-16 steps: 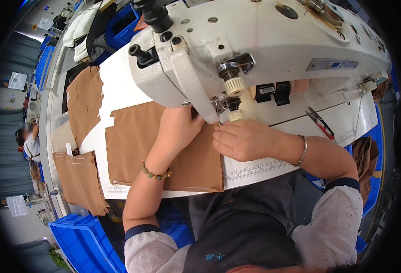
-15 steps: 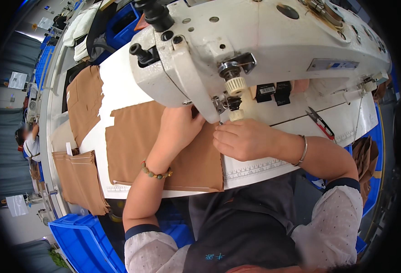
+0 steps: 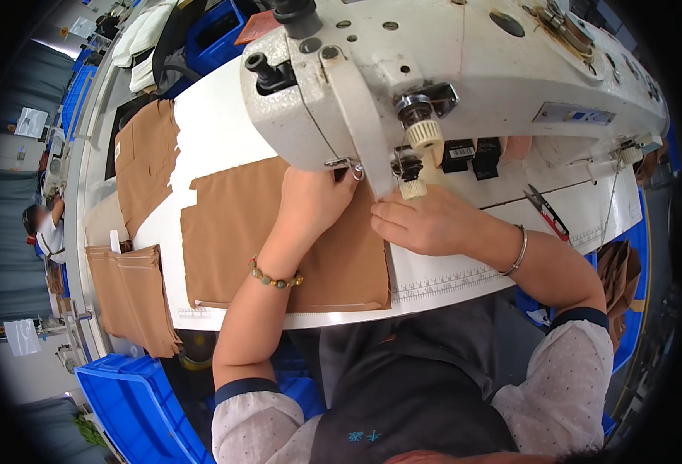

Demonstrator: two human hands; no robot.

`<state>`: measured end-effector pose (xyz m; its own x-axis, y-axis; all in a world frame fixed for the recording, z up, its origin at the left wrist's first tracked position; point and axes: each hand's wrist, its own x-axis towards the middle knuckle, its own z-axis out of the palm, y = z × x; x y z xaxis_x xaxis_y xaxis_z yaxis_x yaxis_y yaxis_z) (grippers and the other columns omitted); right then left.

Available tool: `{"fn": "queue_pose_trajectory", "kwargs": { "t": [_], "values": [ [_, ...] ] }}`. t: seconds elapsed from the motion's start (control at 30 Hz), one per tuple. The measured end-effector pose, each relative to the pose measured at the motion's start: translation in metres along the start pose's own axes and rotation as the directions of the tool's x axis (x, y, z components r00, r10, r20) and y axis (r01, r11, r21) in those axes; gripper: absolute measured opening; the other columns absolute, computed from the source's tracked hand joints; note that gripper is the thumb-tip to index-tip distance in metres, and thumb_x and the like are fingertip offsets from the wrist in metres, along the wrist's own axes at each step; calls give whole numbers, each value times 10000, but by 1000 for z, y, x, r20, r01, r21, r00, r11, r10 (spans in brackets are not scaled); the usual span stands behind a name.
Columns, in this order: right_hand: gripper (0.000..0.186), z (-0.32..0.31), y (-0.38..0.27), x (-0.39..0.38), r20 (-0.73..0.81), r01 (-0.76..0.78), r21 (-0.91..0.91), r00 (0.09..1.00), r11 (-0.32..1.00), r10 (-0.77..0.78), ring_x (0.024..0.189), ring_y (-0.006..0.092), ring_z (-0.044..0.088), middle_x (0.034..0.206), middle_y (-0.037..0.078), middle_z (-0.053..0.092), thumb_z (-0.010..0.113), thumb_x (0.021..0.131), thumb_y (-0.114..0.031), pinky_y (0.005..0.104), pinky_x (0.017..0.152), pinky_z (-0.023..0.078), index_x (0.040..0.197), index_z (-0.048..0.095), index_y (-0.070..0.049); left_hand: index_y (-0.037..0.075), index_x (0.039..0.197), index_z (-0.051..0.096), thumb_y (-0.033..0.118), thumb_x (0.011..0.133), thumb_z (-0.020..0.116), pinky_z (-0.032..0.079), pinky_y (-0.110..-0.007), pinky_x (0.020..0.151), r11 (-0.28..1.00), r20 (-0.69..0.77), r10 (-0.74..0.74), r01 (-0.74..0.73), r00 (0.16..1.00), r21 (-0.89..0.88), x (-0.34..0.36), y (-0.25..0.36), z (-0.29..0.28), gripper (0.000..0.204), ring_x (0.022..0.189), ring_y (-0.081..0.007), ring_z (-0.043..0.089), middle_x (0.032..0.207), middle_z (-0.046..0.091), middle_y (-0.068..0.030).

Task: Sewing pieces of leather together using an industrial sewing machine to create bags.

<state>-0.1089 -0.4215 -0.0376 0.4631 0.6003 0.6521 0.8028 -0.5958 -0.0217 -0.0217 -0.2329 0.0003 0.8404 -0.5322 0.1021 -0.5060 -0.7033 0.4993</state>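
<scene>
A brown fabric panel [image 3: 232, 232] lies flat on the white sewing table, its right edge beneath the head of a white sewing machine [image 3: 472, 85]. My left hand [image 3: 312, 199], a beaded bracelet at the wrist, rests on the panel left of the needle area. Its fingers are bent in a pinch at the cloth, the tips partly behind the machine head. Just right of the needle area my right hand [image 3: 426, 220] has its fingers curled together at the panel's edge; a metal bangle circles that wrist. The needle and the cloth under it are hidden.
Red-and-black thread snips [image 3: 548, 213] lie right of my right hand. More brown pieces [image 3: 146, 162] and a stacked brown bundle [image 3: 132, 290] sit at the left. A ruler strip [image 3: 449, 288] follows the near edge. A blue bin [image 3: 136, 402] stands lower left. Another person [image 3: 49, 232] is far left.
The view has shifted slightly, so the machine appears farther right. Both hands stay beside the needle area on the brown panel, with little visible movement against the machine.
</scene>
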Motion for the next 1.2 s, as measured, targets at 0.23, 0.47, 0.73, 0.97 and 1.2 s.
{"fn": "queue_pose_trajectory", "kwargs": {
  "t": [0.23,0.47,0.73,0.97,1.2],
  "values": [
    [86,-1,3,0,-11,-10,4,1000,1000,10,665,187,569,758,16,516,628,767,-129,326,578,481,782,551,-92,26,943,723,195,869,771,452,-365,536,996,-128,90,-89,988,15,2,-9,7,191,546,-211,566,626,609,-108],
    [130,-6,-41,-8,-24,127,149,992,981,-125,666,159,527,716,10,478,641,702,-172,296,519,400,745,547,-94,2,1104,667,161,911,733,523,-345,778,975,28,79,-71,996,-212,-54,-1,-16,258,954,-301,674,1211,633,-161],
    [206,-26,-79,-4,-207,21,158,978,987,12,765,161,624,830,19,597,681,706,-157,274,575,478,880,654,-49,129,1036,668,205,804,768,397,-509,1055,911,-156,398,-369,904,184,-140,39,-7,264,1157,-243,631,1200,662,-33],
    [185,-35,-87,-8,-152,-48,89,986,995,61,767,147,647,916,34,672,691,776,-135,267,587,480,936,687,-43,150,910,699,134,750,810,398,-479,1096,770,-274,616,-491,739,407,-155,22,-6,196,997,-190,686,959,733,34],
    [239,-42,-90,-17,12,-30,61,999,998,30,698,136,648,981,81,719,732,774,-104,242,532,440,999,714,-28,130,891,741,138,783,756,477,-452,1055,732,-189,664,-577,723,361,-156,22,-12,109,934,-169,691,953,733,4]
  ]
}}
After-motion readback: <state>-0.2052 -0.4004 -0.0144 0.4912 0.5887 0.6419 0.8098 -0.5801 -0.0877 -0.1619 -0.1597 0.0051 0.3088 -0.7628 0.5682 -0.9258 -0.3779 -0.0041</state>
